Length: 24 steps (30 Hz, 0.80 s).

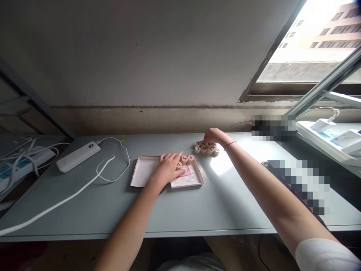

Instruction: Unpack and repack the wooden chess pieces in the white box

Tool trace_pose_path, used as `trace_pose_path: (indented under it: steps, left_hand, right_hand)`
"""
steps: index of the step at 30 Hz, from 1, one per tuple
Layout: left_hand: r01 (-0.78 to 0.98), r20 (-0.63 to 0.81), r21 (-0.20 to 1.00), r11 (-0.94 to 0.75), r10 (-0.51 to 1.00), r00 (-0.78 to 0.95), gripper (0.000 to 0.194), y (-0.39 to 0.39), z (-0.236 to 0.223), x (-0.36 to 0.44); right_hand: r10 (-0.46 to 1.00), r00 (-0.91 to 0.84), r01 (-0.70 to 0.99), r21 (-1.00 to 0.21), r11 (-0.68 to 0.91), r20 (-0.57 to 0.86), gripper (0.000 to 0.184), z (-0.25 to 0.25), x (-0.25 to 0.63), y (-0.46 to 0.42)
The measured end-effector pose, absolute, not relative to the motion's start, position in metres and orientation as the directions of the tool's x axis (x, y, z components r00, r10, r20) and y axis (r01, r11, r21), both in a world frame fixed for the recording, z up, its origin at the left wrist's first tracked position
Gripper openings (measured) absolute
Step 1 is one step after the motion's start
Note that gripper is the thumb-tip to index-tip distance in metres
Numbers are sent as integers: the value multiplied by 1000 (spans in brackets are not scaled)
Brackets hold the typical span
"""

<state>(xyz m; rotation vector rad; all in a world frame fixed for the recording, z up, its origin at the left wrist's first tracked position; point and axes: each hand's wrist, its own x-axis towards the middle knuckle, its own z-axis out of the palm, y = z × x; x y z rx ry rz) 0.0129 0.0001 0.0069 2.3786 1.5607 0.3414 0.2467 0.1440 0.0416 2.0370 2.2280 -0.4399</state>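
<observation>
My left hand [168, 167] lies over the middle of a shallow white box, its fingers spread. Under and beside its fingers, round wooden Chinese chess pieces [184, 159] with red characters stand in the right-hand tray [187, 184]. The left-hand tray [141, 173] is partly covered by the hand. Beyond the box to the right, my right hand [213, 136] is closed, fingertips down on the back of a group of stacked Chinese chess pieces [203, 149] with dark characters. Its fingertips are mostly hidden; they appear pinched on a piece there.
A white power bank [79, 156] with a white cable [128, 158] lies to the left. Farther left is a power strip [25, 165] with tangled cords. Blurred dark items lie on the right, beside a white shelf [329, 143]. A wall [158, 67] rises behind the grey table [197, 214].
</observation>
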Motion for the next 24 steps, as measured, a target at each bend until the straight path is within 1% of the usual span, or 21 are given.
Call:
trace_pose_path:
  steps: [2, 3, 5, 6, 8, 10, 12, 14, 17, 20, 24]
  left_hand:
    - [850, 67, 356, -389, 917, 392, 63, 1, 6, 12]
    - [845, 90, 354, -400, 914, 395, 62, 2, 6, 11]
    - [830, 164, 350, -433, 901, 401, 61, 3, 6, 10]
    - [822, 211, 349, -451, 892, 400, 59, 3, 7, 10]
    - [801, 309, 358, -480, 870, 383, 56, 3, 8, 11]
    - [766, 408, 392, -510, 842, 352, 54, 2, 9, 14]
    - [708, 493, 441, -551, 808, 322, 49, -1, 10, 19]
    - [643, 548, 492, -586, 783, 294, 40, -4, 10, 24]
    - [569, 574, 546, -615, 769, 280, 27, -8, 11, 29]
    - [547, 546, 576, -607, 784, 296, 19, -9, 13, 28]
    - [597, 466, 600, -532, 840, 279, 7, -8, 15, 24]
  right_hand:
    - [964, -115, 985, -155, 79, -238, 25, 44, 248, 147]
    - [971, -111, 979, -191, 71, -211, 27, 46, 249, 147]
    - [986, -97, 946, -320, 49, -135, 31, 54, 251, 143]
    - [991, -92, 914, -404, 46, -95, 32, 59, 251, 138]
    - [992, -119, 804, -590, 73, -40, 36, 68, 249, 119]
    - [974, -227, 593, -796, 121, -21, 42, 73, 242, 91]
    - [943, -332, 428, -895, 125, -27, 45, 73, 230, 60]
    - [910, -413, 319, -940, 126, -18, 45, 67, 216, 33]
    - [920, -393, 227, -968, 104, 6, 43, 55, 203, 11]
    - [936, -350, 147, -986, 83, 26, 44, 44, 203, 8]
    - [968, -250, 81, -995, 57, 35, 43, 34, 214, 12]
